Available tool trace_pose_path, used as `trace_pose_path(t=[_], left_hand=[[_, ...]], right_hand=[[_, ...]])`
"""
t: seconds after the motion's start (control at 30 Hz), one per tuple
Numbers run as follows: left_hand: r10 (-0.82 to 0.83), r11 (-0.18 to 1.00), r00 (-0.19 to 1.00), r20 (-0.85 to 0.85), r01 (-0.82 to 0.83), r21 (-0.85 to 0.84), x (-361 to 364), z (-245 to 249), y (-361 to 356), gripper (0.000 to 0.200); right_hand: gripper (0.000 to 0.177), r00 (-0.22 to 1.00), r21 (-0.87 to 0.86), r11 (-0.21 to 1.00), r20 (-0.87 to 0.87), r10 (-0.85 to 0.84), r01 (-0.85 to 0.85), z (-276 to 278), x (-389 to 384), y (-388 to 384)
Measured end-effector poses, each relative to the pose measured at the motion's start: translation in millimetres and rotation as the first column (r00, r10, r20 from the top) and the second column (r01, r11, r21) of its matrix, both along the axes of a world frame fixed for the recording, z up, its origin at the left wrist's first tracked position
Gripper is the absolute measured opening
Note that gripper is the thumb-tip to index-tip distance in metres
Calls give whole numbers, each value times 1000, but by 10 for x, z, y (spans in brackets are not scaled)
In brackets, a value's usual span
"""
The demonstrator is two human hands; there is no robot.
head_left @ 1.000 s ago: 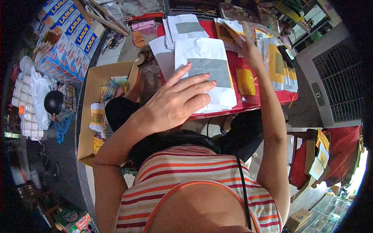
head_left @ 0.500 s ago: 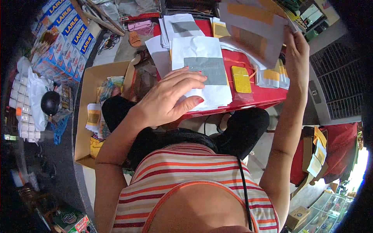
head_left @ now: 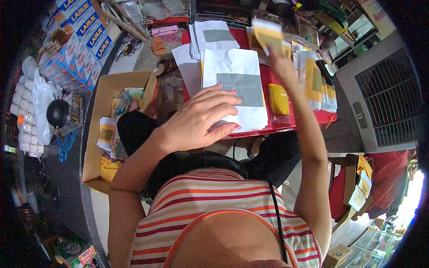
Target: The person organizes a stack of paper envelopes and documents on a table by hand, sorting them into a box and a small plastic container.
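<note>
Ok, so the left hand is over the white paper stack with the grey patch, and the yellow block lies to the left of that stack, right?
Not quite: the yellow block lies to the right of the white paper stack, as the head view shows. The left hand is indeed over that stack with the grey patch.

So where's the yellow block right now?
In the head view, the yellow block lies on the red table, near its front edge, between the paper stack and the right forearm.
</note>
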State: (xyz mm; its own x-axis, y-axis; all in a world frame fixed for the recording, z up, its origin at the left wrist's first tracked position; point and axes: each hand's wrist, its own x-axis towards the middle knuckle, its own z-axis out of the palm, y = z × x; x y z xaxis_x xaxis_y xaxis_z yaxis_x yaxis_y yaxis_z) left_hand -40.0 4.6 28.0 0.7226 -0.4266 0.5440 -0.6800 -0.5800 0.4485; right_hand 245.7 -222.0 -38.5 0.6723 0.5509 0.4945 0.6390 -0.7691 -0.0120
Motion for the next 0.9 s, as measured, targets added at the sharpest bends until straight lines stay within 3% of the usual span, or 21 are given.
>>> trace_pose_path(t=[0.1, 0.17, 0.23, 0.3, 0.37, 0.43, 0.5, 0.53, 0.6, 0.7, 0.73, 0.77, 0.8, 0.83, 0.87, 0.9], left_hand=[[14, 1000, 1000, 1, -14, 8, -2, 28, -2, 29], [3, 1000, 1000, -9, -3, -5, 1, 36, 9, 32], [-2, 1000, 999, -38, 1, -15, 1, 68, 19, 34], [-8, 1000, 998, -57, 6, -27, 24, 65, 17, 35], [-21, 972, 990, -141, -13, -235, 34, 28, 9, 40], [-2, 966, 988, -157, -38, -257, 40, 13, 6, 47], [-7, 869, 983, -184, -85, -488, 74, -33, -7, 49], [-1, 871, 978, -211, -103, -480, 74, -11, 10, 53], [-4, 855, 972, -235, -118, -506, 70, 22, 20, 53], [-6, 820, 963, -270, -150, -553, 83, 14, 6, 56], [-12, 780, 961, -275, -163, -604, 83, 9, -6, 55], [-18, 736, 960, -279, -176, -653, 85, -1, -18, 55], [-14, 736, 960, -280, -180, -653, 90, -31, -34, 55], [21, 678, 967, -253, -200, -707, 97, -71, -53, 49], [58, 617, 972, -229, -216, -757, 101, -100, -70, 43], [60, 618, 971, -233, -220, -755, 100, -117, -80, 43]], right_hand=[[43, 977, 69, 987, -147, 154, -145, -303, 104, -51], [41, 950, 230, 973, -306, 60, 13, -140, 31, -74], [44, 969, 423, 904, -188, 159, -66, 163, -67, -106], [43, 986, 338, 941, -157, 50, 6, 494, -79, -239], [39, 965, 472, 846, 42, 259, -247, 774, -90, -342], [38, 956, 562, 777, 104, 274, -284, 1192, -479, -352], [36, 961, 743, 667, -135, 243, -65, 1596, -1045, -257], [36, 959, 742, 668, -141, 244, -61, 1661, -1117, -292], [36, 955, 837, 531, -36, 293, -131, 1721, -1202, -371], [34, 960, 806, 581, -68, 273, -108, 1679, -1533, -220], [32, 966, 661, 707, 121, 229, -250, 1586, -1582, -164], [31, 979, 563, 801, 121, 165, -205, 1486, -1745, -114], [35, 952, 465, 836, 224, 207, -291, 1360, -1860, -7], [48, 987, 394, 911, -45, 151, -121, 1324, -2146, 78], [60, 954, 325, 935, -210, 216, -141, 1233, -2296, 125], [60, 931, 281, 898, -34, 362, -339, 1090, -2333, 202]])
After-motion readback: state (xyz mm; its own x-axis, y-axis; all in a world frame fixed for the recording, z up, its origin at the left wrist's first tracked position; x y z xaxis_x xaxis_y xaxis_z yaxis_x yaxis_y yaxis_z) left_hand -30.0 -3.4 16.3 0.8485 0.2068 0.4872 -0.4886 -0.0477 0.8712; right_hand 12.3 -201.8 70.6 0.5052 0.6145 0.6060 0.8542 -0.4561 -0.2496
